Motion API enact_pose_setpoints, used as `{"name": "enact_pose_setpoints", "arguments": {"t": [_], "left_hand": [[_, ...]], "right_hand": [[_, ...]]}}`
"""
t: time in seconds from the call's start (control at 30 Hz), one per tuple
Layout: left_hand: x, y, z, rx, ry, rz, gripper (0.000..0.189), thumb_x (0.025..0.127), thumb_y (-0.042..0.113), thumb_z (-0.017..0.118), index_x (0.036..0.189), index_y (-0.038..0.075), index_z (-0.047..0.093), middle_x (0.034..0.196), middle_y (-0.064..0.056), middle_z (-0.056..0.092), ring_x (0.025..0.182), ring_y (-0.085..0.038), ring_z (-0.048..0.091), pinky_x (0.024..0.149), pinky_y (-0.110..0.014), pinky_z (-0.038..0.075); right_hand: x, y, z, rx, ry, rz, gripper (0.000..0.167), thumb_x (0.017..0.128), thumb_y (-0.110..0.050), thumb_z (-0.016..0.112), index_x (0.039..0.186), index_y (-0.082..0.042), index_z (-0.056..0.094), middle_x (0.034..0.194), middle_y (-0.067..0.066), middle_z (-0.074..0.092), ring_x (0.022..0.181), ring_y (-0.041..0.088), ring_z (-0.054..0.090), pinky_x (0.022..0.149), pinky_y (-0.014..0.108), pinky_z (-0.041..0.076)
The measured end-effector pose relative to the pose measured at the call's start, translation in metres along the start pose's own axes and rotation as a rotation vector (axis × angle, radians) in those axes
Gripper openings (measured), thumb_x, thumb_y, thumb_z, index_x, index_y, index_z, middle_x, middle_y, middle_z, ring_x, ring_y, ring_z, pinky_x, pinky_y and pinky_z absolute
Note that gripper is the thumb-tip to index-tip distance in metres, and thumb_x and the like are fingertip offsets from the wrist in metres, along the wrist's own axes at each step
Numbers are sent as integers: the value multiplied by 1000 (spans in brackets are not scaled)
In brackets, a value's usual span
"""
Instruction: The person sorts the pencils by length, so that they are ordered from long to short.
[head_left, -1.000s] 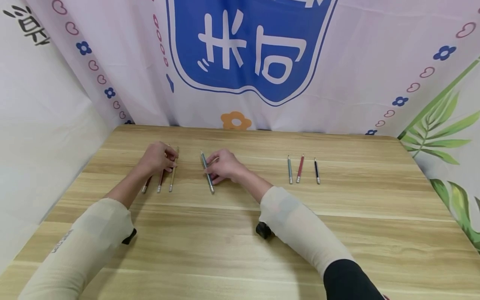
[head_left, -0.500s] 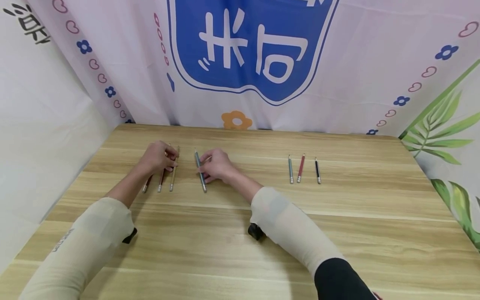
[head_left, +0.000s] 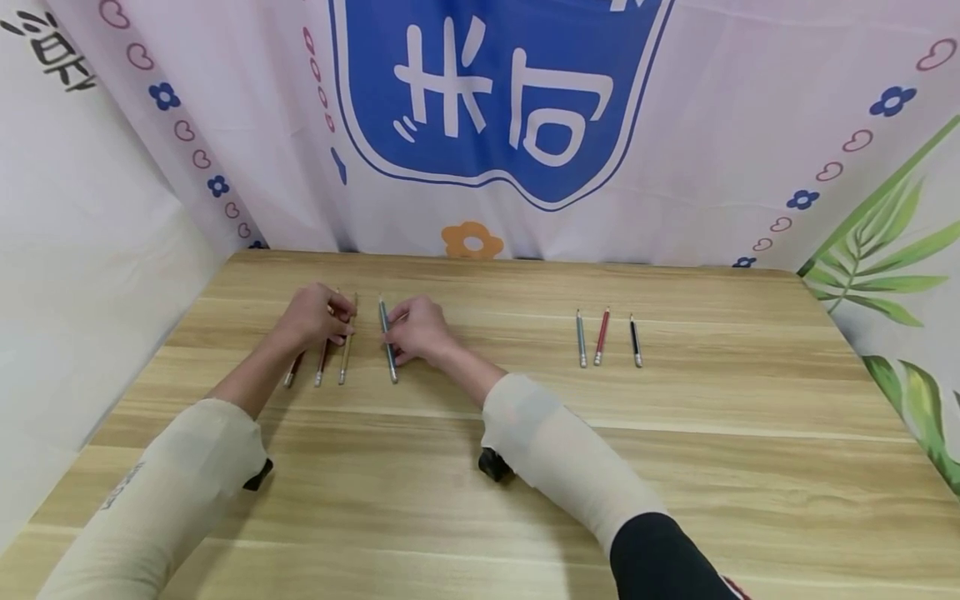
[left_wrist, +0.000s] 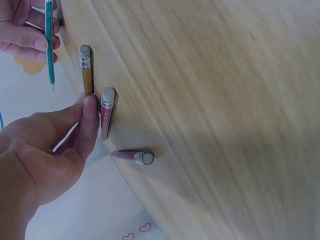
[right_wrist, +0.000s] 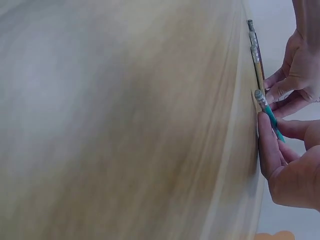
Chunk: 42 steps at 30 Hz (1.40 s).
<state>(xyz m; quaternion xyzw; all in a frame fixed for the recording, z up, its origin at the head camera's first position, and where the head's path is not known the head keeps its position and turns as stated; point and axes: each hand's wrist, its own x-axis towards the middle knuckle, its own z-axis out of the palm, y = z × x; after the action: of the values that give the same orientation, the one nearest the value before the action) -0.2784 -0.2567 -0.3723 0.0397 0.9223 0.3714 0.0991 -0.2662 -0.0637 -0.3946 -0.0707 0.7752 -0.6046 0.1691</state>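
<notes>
right hand [head_left: 417, 327]: its fingers are clamped on the teal pencil [left_wrist: 49, 47], which is around the middle of its length.
teal pencil: it is to the right of the yellow pencil [left_wrist: 87, 77], near but apart, with eraser end toward the person. i cannot tell if it touches the counter [head_left: 420, 500].
left hand [head_left: 313, 317]: the fingers come together on the yellow pencil and pinch it, as the left wrist view shows it.
yellow pencil: it lies on the counter, its eraser toward the person.
dark red pencils: the inner dark red pencil [left_wrist: 105, 120] lies just beside the yellow one; the outer dark red pencil [left_wrist: 131, 156] lies more to the left, more slanted, and the left hand covers a part of it from above.
right side of the counter: a light blue pencil [head_left: 581, 339], a red pencil [head_left: 602, 336] and a dark pencil [head_left: 635, 340], well apart from both hands.
behind the counter: a cloth [head_left: 697, 208] with a blue emblem.
</notes>
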Motion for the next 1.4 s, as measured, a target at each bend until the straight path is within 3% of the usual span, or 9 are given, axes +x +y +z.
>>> {"name": "enact_pose_setpoints", "arguments": {"t": [0.53, 1.0, 1.4], "left_hand": [[0, -3, -1, 9, 6, -5, 31, 88, -15, 72, 119, -20, 66, 94, -20, 63, 65, -15, 68, 62, -28, 65], [1, -4, -1, 5, 8, 1, 30, 88, -16, 71, 118, -21, 65, 92, -19, 62, 64, -13, 67, 61, -29, 65], [0, -2, -2, -15, -3, 8, 31, 88, -17, 72, 118, -22, 64, 91, -20, 61, 63, -14, 67, 60, -30, 65]], "right_hand": [[3, -7, 9, -39, 59, 24, 25, 88, 10, 75, 113, 7, 70, 89, 16, 73, 68, 21, 70, 60, 32, 66], [11, -16, 16, -120, 90, 62, 12, 87, 9, 78, 97, 4, 73, 73, 7, 64, 59, 17, 65, 55, 29, 64], [21, -15, 23, -188, 100, 57, 15, 86, 7, 79, 99, 1, 72, 86, 8, 68, 56, 16, 66, 51, 24, 62]]}}
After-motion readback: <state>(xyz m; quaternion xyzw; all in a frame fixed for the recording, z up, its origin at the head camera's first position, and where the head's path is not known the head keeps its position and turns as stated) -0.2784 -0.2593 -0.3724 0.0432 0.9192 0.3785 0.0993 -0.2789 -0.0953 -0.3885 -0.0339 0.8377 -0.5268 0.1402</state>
